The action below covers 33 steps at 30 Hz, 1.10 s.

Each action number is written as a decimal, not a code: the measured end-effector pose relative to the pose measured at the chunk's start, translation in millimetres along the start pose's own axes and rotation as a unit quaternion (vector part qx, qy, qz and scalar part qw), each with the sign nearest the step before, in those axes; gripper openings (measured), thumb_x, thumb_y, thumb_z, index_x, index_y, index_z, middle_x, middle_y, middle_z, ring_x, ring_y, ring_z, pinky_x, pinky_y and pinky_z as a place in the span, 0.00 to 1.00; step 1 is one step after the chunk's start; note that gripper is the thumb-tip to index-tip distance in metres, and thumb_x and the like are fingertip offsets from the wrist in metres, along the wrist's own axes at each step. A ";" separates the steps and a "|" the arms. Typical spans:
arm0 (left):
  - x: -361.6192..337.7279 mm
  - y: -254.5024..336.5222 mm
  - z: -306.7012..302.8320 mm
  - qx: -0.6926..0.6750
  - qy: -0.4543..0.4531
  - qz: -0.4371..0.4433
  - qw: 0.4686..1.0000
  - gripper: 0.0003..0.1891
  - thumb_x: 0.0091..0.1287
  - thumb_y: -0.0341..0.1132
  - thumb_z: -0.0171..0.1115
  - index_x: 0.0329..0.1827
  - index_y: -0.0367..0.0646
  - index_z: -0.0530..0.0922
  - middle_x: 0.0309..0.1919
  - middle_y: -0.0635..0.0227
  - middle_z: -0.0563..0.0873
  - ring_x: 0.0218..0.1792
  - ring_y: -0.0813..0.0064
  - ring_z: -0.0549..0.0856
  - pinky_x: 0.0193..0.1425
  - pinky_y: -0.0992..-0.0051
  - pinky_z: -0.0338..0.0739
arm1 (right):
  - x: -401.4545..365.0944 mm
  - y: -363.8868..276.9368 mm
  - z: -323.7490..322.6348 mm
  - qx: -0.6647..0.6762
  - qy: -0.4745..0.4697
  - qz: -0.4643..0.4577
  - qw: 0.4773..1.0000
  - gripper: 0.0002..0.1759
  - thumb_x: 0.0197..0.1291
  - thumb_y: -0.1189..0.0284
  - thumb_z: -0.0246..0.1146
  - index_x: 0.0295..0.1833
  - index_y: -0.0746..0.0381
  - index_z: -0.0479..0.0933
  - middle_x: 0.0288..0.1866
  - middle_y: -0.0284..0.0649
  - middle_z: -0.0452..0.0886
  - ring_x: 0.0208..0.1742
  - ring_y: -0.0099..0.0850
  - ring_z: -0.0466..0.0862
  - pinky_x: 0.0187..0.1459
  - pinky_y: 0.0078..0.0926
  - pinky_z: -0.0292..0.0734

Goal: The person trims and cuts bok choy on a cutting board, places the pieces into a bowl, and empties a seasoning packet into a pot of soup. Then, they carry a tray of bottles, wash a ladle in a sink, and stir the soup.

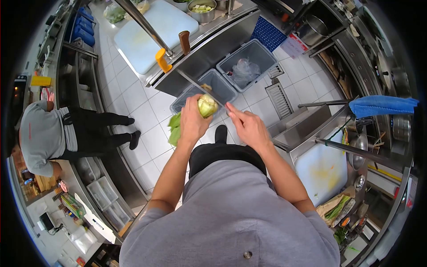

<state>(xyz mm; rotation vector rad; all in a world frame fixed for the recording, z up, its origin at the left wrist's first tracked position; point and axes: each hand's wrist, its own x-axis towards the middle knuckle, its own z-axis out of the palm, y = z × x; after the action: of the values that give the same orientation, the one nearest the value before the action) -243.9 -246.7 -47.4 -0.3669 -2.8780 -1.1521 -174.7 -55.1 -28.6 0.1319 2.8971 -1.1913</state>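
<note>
The person's left hand (194, 122) is closed around a leafy green vegetable (207, 106), its pale, rounded end showing beyond the fingers and its broad leaves hanging out on the wrist's other side. The right hand (250, 127) grasps a long, narrow knife (199, 84), its handle mostly hidden by the fingers; the blade slants away past the pale end of the vegetable, and whether the two touch cannot be told. The vegetable is held in front of the body, above the near edge of a grey bin (225, 85), which has some brownish scraps in it. Just beside that bin, a second grey bin (263, 50) holds a crumpled clear plastic bag (245, 71).

Beyond the bins, an orange handle (163, 61) and a brown wooden handle (184, 42) stick up at the edge of a steel counter. On that counter lie a white cutting board (153, 33) and a metal bowl (202, 17) of pale green pieces. To the right, a blue towel (382, 107) hangs over a rail, near a stained cutting board (322, 167). Well apart on the left, a co-worker (49, 129) in a grey shirt stands at another counter.
</note>
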 end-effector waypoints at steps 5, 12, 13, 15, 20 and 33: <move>3.3 -7.6 4.1 -0.073 0.038 -0.025 0.996 0.34 0.50 0.28 0.75 0.62 0.43 0.71 0.54 0.55 0.81 0.56 0.52 0.81 0.59 0.62 0.74 | 10.2 3.0 -6.0 0.109 -0.002 0.078 0.991 0.19 0.72 0.57 0.58 0.65 0.43 0.80 0.31 0.51 0.82 0.36 0.50 0.85 0.40 0.42 0.78; 13.6 -9.6 -12.4 -0.230 -0.009 -0.087 0.969 0.34 0.54 0.32 0.78 0.64 0.43 0.69 0.50 0.61 0.85 0.51 0.67 0.86 0.58 0.69 0.78 | -1.7 0.7 -22.4 0.049 0.027 0.031 0.998 0.19 0.72 0.59 0.60 0.65 0.44 0.80 0.24 0.43 0.76 0.27 0.41 0.79 0.34 0.38 0.74; 14.2 -10.1 -13.4 -0.248 -0.019 -0.094 0.964 0.35 0.54 0.32 0.78 0.64 0.43 0.69 0.50 0.62 0.85 0.51 0.69 0.85 0.58 0.70 0.78 | -4.4 1.8 -22.8 0.049 0.027 0.031 0.998 0.19 0.72 0.59 0.60 0.65 0.44 0.80 0.24 0.43 0.76 0.27 0.41 0.79 0.34 0.38 0.74; 15.0 -9.4 -14.9 -0.254 -0.022 -0.092 0.962 0.34 0.55 0.32 0.78 0.64 0.44 0.69 0.50 0.64 0.84 0.50 0.72 0.84 0.59 0.71 0.78 | -9.7 5.9 -22.5 0.042 0.049 0.011 0.998 0.19 0.71 0.61 0.62 0.65 0.45 0.81 0.22 0.42 0.74 0.25 0.38 0.76 0.32 0.34 0.73; 19.7 -23.7 -4.4 -0.339 -0.027 -0.074 0.937 0.32 0.59 0.33 0.76 0.65 0.41 0.69 0.50 0.62 0.84 0.50 0.72 0.84 0.59 0.72 0.78 | -15.9 10.8 -21.2 0.102 0.080 0.030 0.991 0.19 0.70 0.64 0.63 0.65 0.48 0.81 0.23 0.41 0.75 0.24 0.32 0.74 0.32 0.29 0.72; 39.4 -18.3 -8.2 -0.702 -0.147 -0.263 0.645 0.34 0.77 0.58 0.44 0.64 0.30 0.70 0.48 0.48 0.83 0.49 0.56 0.86 0.55 0.54 0.84 | -33.3 16.7 -27.9 0.149 0.100 0.117 0.977 0.19 0.71 0.66 0.63 0.65 0.53 0.80 0.29 0.40 0.80 0.27 0.24 0.73 0.36 0.24 0.72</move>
<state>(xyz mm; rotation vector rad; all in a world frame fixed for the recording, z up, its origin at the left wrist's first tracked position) -286.9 -256.9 -49.7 0.4186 -1.4582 -3.4508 -139.5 -26.2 -19.2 0.6085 2.7321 -1.6381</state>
